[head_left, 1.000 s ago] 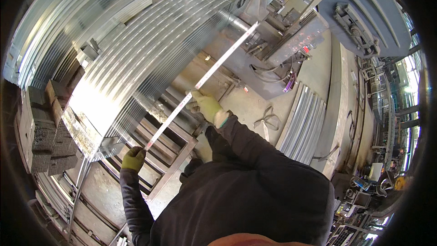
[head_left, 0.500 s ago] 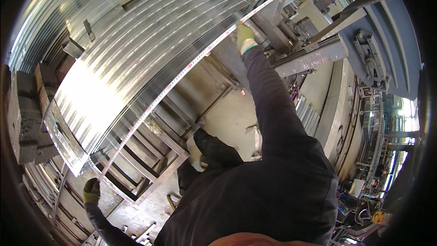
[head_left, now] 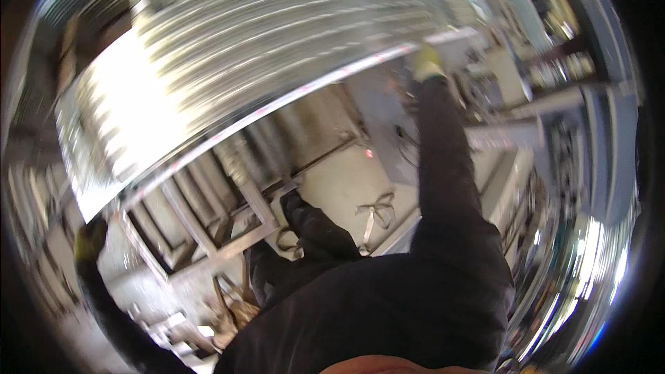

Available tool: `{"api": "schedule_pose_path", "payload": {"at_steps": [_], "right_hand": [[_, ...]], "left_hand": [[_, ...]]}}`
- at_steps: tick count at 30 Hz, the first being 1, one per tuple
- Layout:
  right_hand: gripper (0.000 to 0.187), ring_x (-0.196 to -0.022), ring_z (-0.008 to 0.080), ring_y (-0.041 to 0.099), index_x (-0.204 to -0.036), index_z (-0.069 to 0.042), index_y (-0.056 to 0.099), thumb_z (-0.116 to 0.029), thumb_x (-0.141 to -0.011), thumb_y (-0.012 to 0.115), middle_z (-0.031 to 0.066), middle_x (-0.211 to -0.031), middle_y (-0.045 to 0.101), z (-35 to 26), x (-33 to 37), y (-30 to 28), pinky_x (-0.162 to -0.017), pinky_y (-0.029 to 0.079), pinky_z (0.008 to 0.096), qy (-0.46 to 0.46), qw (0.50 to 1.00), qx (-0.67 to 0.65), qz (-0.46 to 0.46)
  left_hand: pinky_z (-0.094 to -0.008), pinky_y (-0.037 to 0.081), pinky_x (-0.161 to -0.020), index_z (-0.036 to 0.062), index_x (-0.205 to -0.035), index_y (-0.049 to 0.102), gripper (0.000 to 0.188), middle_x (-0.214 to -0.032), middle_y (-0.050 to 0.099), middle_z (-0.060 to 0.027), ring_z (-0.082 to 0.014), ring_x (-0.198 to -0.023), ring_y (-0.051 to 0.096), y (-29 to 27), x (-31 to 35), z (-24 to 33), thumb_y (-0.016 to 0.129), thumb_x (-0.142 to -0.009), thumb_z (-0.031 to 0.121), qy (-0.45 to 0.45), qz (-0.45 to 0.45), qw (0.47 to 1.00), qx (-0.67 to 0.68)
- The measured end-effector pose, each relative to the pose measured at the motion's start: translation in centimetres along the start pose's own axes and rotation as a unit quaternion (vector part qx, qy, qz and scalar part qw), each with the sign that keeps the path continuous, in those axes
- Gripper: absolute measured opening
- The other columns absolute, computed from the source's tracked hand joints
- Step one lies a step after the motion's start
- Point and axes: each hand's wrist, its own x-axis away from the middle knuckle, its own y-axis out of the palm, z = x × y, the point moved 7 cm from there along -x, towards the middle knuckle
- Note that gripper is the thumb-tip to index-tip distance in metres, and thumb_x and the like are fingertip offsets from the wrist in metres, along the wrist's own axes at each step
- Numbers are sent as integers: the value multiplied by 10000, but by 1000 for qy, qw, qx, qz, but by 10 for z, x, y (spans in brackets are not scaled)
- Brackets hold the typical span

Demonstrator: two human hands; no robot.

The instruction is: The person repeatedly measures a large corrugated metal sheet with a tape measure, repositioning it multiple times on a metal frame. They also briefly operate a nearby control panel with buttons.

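A stack of shiny corrugated metal sheets (head_left: 277, 41) fills the upper part of the view. Along its near edge stretches a long white measuring tape (head_left: 270, 107) with red marks. My right hand (head_left: 428, 62), in a pale yellow-green glove, is closed on the tape toward its far right end, and some tape runs on past it. At the near left corner of the sheets, my left hand (head_left: 90, 239), in a dark-fronted yellowish glove, is closed where the tape's line reaches it. Motion blurs its fingers, and the tape's end is hidden.
Under the sheets stands a metal frame (head_left: 222, 253) with several crossbars. A looped strap (head_left: 377, 211) lies on the floor to the right of my legs. Blue-grey steel beams (head_left: 603, 145) stand at the right. Metal bars (head_left: 41, 221) lie at the far left.
The whole view has turned and blurred. My left hand now appears higher and farther left, by the sheet corner. My right hand appears farther right, still at the tape.
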Motion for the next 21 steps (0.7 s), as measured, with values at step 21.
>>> {"api": "schedule_pose_path", "payload": {"at_steps": [21], "right_hand": [[332, -687, 154, 630, -1070, -84, 690, -375, -1031, 533, 27, -908, 693, 73, -38, 81, -571, 520, 260, 14, 893, -445, 64]], "left_hand": [[-344, 567, -800, 73, -1181, 740, 301, -963, 757, -75, -177, -815, 679, -46, 50, 33, 723, -959, 276, -49, 41, 988, 141]]}}
